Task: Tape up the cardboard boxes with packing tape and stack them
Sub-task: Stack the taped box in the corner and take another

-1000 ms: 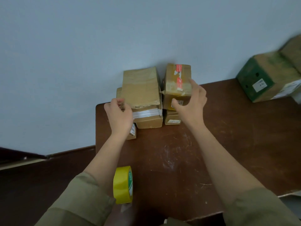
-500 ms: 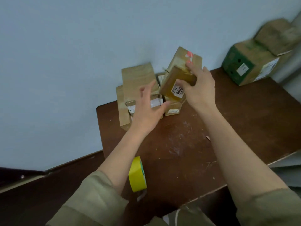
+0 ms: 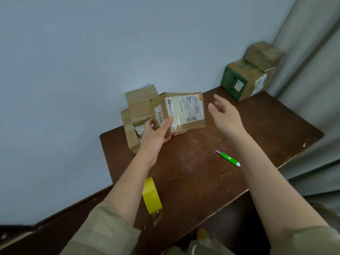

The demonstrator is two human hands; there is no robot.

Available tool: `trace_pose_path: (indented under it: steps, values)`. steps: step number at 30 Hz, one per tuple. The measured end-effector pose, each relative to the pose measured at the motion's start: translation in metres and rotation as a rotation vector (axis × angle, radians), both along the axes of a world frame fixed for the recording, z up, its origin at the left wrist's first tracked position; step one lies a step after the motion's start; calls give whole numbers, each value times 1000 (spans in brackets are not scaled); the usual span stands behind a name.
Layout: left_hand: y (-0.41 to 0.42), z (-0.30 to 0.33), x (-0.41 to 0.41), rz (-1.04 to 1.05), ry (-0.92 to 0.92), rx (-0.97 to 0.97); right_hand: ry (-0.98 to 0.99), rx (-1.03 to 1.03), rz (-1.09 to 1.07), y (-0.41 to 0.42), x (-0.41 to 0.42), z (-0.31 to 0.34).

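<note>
Our left hand [image 3: 156, 134] grips the lower left corner of a small labelled box [image 3: 181, 111], holding it up over the far side of the table [image 3: 193, 172], just in front of the other boxes [image 3: 137, 115] stacked by the wall. Our right hand [image 3: 225, 115] hangs beside it, fingers spread and holding nothing. The yellow tape roll [image 3: 151, 197] stands on edge near us, a green knife [image 3: 229, 159] to the right.

Held box [image 3: 185, 111]: small brown cardboard, white shipping label facing up, a "1006" sticker on its left side; lifted and tilted above the counter's far edge.
Box pile [image 3: 137, 115]: brown cardboard boxes stacked unevenly against the wall, just left of and behind the held box.
Tape roll [image 3: 151, 196]: yellow packing tape, standing on edge near the counter's front-left edge, loose clear end trailing.
</note>
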State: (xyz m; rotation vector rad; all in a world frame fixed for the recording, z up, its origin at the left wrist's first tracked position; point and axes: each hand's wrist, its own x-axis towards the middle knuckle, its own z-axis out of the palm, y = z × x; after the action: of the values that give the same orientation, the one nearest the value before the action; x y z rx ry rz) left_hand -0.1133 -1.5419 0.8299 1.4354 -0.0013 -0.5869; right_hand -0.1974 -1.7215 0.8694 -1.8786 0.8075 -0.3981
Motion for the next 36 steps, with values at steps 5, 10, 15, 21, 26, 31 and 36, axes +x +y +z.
trace_pose_path:
  steps: [5,10,15,21,26,31,36]
  values:
    - [10,2,-7,85,92,-146,-18,258,90,0,-1,-15]
    - [3,14,-11,97,38,-8,-41,308,126,-2,-5,-16]
    - [-4,17,-15,1,1,102,-44,314,139,-13,-15,-7]
    - [-8,30,-20,-37,43,91,-90,332,182,-26,-24,5]
    - [-12,48,-20,96,172,-74,-218,238,214,-22,-24,27]
    - [-9,46,-12,282,425,-286,-385,182,186,-16,-27,47]
    - [-14,47,-13,289,453,-317,-469,117,207,-23,-31,48]
